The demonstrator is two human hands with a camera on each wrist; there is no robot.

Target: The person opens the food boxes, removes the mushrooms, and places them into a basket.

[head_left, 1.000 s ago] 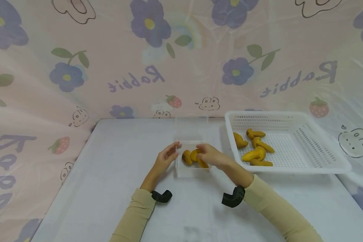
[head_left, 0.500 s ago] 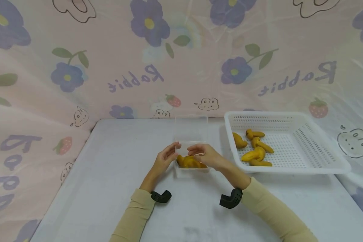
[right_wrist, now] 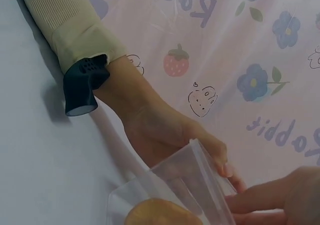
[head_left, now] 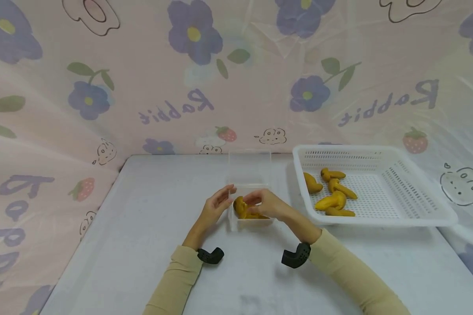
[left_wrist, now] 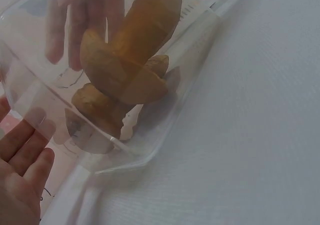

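We see no label on the clear box (head_left: 249,205) mid-table; the word "Rabbit" on the backdrop (head_left: 173,109) reads mirrored. Inside, the mushroom-shaped toys (head_left: 242,208) lie heaped, one stem slanting upward. Our right hand (head_left: 266,203) reaches in, fingers loosely curled over them; our left hand (head_left: 214,208) steadies the box's left wall, fingers straight. The white basket (head_left: 418,210) sits right.
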